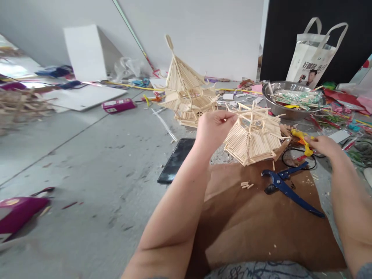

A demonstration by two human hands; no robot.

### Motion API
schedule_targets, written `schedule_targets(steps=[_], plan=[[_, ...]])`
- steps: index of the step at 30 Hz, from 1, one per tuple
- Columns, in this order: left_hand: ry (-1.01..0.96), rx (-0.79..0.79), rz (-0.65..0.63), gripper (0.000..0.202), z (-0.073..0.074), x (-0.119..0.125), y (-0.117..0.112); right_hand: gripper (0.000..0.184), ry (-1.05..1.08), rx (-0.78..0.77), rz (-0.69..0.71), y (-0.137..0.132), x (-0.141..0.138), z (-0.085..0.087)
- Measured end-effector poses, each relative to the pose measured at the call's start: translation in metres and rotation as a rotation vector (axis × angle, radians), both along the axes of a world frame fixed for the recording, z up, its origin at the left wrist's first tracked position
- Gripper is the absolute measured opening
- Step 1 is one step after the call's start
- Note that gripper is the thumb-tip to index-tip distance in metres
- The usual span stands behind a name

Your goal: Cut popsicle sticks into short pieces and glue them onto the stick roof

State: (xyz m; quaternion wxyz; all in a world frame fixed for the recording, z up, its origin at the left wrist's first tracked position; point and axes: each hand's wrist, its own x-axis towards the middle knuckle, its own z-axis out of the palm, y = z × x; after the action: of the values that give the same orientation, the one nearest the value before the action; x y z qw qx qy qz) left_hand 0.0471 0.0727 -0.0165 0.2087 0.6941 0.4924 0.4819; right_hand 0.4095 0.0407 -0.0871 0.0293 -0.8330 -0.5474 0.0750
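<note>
My left hand [214,130] is closed in a pinch at the upper left of a small roof-shaped model [252,141] built from thin wooden sticks. Whether a separate stick lies between those fingertips, I cannot make out. On the model's right, my right hand [325,146] grips a yellow hot glue gun [303,142] with an orange trigger, its nozzle side towards the model. Blue cutters [286,186] lie spread on brown paper [261,228] in front of me, beside several short cut stick pieces [247,185].
Behind my left hand stands a taller stick pavilion [186,91] with a pointed roof. A black tablet-like device [176,162] lies under my left forearm. At the back right are a metal bowl [279,112] of packaged sticks and a white bag [312,58]. Purple cartons [119,105] lie leftward.
</note>
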Motion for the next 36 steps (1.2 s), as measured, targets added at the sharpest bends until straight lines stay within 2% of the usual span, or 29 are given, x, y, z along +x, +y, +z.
schedule_targets(steps=[3, 7, 11, 14, 17, 21, 24, 26, 29, 32, 36], plan=[[-0.081, -0.031, 0.047, 0.013, -0.002, -0.006, 0.001, 0.047, 0.161, -0.030, -0.064, 0.006, 0.005, -0.014], [-0.191, -0.112, 0.003, 0.011, -0.004, -0.004, 0.002, 0.030, 0.567, 0.108, -0.216, 0.003, 0.006, -0.021], [-0.228, -0.270, -0.130, 0.010, -0.002, -0.003, 0.002, 0.023, 0.789, 0.259, -0.258, -0.007, -0.001, -0.013], [-0.227, -0.362, -0.142, 0.009, 0.003, -0.013, 0.002, 0.022, 0.934, 0.399, -0.323, -0.010, -0.002, -0.003], [-0.371, -0.352, -0.056, 0.011, 0.006, -0.024, 0.005, 0.020, 1.083, 0.537, -0.337, -0.010, -0.001, 0.008], [-0.762, -0.281, 0.130, 0.014, 0.003, -0.032, 0.014, 0.014, 1.363, 0.665, -0.204, -0.011, -0.015, 0.019], [-1.020, -0.407, 0.317, 0.012, -0.005, -0.031, 0.024, 0.013, 1.680, 0.745, -0.113, -0.011, -0.042, 0.022], [-1.118, -0.548, 0.412, 0.011, -0.012, -0.029, 0.030, 0.011, 1.808, 0.673, -0.115, -0.010, -0.061, 0.021], [-1.159, -0.675, 0.487, 0.006, -0.023, -0.024, 0.034, 0.013, 1.883, 0.557, -0.209, -0.008, -0.083, 0.017], [-1.153, -0.741, 0.449, 0.005, -0.032, -0.019, 0.036, 0.012, 1.920, 0.490, -0.268, -0.007, -0.095, 0.013], [-1.155, -0.828, 0.372, 0.005, -0.040, -0.015, 0.038, 0.011, 1.962, 0.483, -0.258, -0.009, -0.105, 0.013]])
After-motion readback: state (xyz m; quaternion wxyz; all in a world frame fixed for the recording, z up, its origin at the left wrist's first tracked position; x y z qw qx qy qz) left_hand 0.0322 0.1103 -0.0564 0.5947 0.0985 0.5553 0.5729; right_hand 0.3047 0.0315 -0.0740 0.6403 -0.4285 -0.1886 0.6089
